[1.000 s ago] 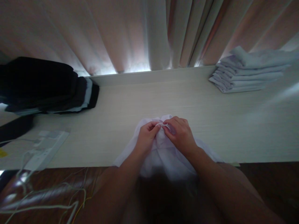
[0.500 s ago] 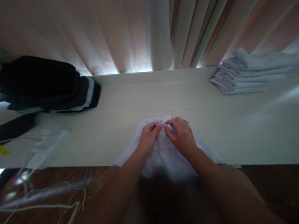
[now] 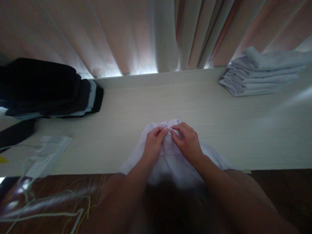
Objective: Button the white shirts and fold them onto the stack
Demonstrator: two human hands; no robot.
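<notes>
Close together, left hand (image 3: 153, 146) & right hand (image 3: 187, 143) pinched the top edge of the white garment (image 3: 170, 159) w/ fingertips, on the pale table (image 3: 136, 107) near its front edge.

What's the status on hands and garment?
Left hand and right hand both pinching white garment at its top edge. Garment on table. Nothing between hands.

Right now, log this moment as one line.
left hand: pinching white cloth garment | right hand: pinching same | garment: on pale wooden table
</notes>
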